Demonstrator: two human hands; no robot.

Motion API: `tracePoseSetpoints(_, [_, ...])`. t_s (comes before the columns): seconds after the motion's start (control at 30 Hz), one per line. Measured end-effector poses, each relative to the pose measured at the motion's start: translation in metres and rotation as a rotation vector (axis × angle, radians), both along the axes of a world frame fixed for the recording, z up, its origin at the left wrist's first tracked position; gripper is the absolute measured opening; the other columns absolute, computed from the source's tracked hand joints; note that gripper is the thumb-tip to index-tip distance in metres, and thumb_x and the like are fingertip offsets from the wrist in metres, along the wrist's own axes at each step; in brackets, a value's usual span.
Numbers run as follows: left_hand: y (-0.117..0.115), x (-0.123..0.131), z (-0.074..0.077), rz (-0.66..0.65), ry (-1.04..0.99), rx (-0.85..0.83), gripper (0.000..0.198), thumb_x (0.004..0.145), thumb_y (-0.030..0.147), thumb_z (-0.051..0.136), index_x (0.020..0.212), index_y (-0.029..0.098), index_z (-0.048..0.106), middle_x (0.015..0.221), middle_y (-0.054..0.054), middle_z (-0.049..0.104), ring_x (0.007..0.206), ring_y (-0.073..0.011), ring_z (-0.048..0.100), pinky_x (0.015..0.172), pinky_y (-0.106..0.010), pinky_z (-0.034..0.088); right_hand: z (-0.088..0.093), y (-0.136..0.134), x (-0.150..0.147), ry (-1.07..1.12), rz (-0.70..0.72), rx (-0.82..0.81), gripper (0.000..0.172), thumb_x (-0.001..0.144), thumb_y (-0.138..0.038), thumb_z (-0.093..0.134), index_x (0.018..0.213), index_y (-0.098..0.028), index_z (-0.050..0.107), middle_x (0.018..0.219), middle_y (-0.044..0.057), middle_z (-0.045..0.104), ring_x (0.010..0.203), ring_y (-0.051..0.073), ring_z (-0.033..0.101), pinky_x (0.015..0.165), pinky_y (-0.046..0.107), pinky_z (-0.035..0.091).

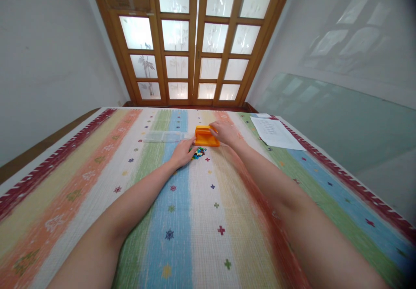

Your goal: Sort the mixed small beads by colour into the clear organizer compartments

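Our forearms (136,202) lie on striped cloth (201,219) | left hand (183,152) fingers spread beside coloured bits (198,152), perhaps beads | right hand (225,132) fingers clasp orange box (204,137)

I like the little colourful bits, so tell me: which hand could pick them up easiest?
Left, most likely. The left hand lies right beside the small colourful pieces, while the right hand rests on the orange box behind them.

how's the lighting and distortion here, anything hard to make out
Head view: frosted door panes nearly blown out, no hard shadows; wide-angle stretch splays the striped cloth; coloured pieces by the left hand and orange box too small to resolve.
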State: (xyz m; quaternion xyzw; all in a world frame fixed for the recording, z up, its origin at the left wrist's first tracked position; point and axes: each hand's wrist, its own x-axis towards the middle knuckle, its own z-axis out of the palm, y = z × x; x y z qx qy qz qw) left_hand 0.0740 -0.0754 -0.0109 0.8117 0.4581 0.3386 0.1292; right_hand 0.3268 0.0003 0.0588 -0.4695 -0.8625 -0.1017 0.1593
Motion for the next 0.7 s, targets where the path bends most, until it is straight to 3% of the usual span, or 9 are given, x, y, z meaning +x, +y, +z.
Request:
tracePoseSetpoints(0.13, [-0.002,0.000,0.002,0.003,0.057,0.050,0.048,0.104,0.045,0.044,0.141,0.018,0.059,0.138,-0.013,0.064,0.131,-0.0264,0.055,0.116,-0.045,0.041,0.012,0.021,0.000,0.110,-0.158,0.157,0.034,0.099,-0.021,0.048,0.127,-0.014,0.066,0.121,0.019,0.065,0.113,0.032,0.055,0.100,0.043,0.041])
tracePoseSetpoints(0.3, [-0.004,0.002,0.004,-0.048,0.135,0.067,0.047,0.105,0.046,0.040,0.135,0.020,0.065,0.145,-0.011,0.060,0.135,-0.0241,0.052,0.119,-0.043,0.037,0.010,0.027,-0.001,0.188,-0.280,0.222,0.037,0.097,-0.014,0.044,0.129,-0.013,0.064,0.118,0.020,0.063,0.112,0.033,0.053,0.094,0.041,0.042])
tracePoseSetpoints(0.5, [-0.004,0.001,0.005,-0.049,0.149,0.037,0.048,0.107,0.046,0.035,0.131,0.022,0.068,0.144,-0.008,0.062,0.135,-0.0217,0.053,0.120,-0.041,0.036,-0.007,-0.001,-0.015,0.036,-0.124,-0.059,0.030,0.102,-0.026,0.046,0.113,-0.017,0.072,0.111,0.014,0.072,0.101,0.025,0.062,0.086,0.032,0.042])
tracePoseSetpoints(0.7, [-0.003,0.002,0.004,0.002,0.110,0.058,0.040,0.105,0.042,0.042,0.126,0.023,0.071,0.139,-0.008,0.064,0.132,-0.0236,0.054,0.118,-0.044,0.037,-0.025,-0.030,-0.032,-0.067,-0.062,-0.195,0.035,0.103,-0.034,0.045,0.099,-0.018,0.076,0.099,0.013,0.076,0.085,0.024,0.067,0.074,0.031,0.042])
